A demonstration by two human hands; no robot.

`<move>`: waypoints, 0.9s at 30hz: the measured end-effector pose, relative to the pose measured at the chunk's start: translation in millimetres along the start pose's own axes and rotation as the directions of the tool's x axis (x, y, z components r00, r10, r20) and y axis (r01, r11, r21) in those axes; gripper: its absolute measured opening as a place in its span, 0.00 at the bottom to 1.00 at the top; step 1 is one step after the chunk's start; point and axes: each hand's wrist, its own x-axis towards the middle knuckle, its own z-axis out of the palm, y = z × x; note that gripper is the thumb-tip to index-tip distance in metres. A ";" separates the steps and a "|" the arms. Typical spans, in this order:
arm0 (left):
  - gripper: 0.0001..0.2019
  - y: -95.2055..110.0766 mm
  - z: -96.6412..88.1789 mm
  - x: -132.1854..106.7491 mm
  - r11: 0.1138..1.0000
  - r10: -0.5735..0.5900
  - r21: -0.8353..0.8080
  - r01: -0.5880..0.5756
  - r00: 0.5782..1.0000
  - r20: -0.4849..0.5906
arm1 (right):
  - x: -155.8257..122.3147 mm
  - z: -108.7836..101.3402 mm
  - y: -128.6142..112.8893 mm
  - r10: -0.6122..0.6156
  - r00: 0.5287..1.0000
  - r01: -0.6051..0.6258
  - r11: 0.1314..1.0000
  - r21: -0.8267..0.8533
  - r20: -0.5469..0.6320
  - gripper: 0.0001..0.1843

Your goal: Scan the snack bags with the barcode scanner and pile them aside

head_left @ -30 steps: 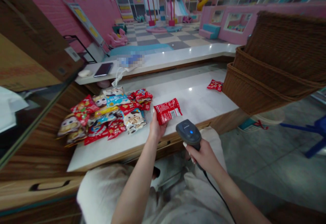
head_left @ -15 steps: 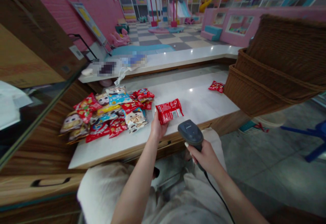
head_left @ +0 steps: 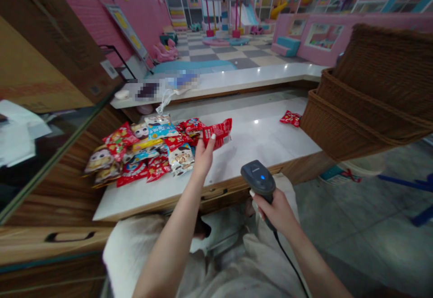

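Observation:
My left hand (head_left: pixel 204 154) is closed on a red snack packet (head_left: pixel 219 133), thumb on top, held a little above the white counter (head_left: pixel 260 142). Close to its left lies a heap of snack packets, among them a blue-and-white packet (head_left: pixel 160 127), a white packet (head_left: pixel 181 159) and several red ones. My right hand (head_left: pixel 275 207) grips the handle of a dark grey barcode scanner (head_left: pixel 259 178) in front of the counter's edge. A blue light glows on the scanner's top, and its black cord runs down past my wrist.
One red packet (head_left: pixel 291 118) lies at the counter's right, beside stacked wicker baskets (head_left: pixel 368 95). Cardboard boxes (head_left: pixel 57 49) stand at the left. A raised white ledge (head_left: pixel 230 81) runs along the back, with a white cable (head_left: pixel 164 101) hanging over it.
My left hand has moved the red packet up and left, toward the heap, and tilted it. The scanner's blue light has come on; my right hand has barely moved.

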 end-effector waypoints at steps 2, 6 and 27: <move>0.15 27.4 -8.5 22.3 0.836 0.313 0.438 -0.330 0.943 0.114 | 0.4 -1.3 -0.2 -0.001 1.000 0.001 1.000 -0.002 -0.003 0.16; 0.19 65.4 -27.7 66.2 0.243 0.390 0.850 -0.467 0.850 0.355 | 1.3 -1.4 -0.1 0.011 1.000 -0.011 1.000 0.003 0.002 0.17; 0.31 -24.1 75.1 58.1 0.338 0.155 0.599 -0.726 0.671 0.725 | 11.1 -27.2 18.1 0.033 0.998 -0.029 0.997 0.068 -0.055 0.16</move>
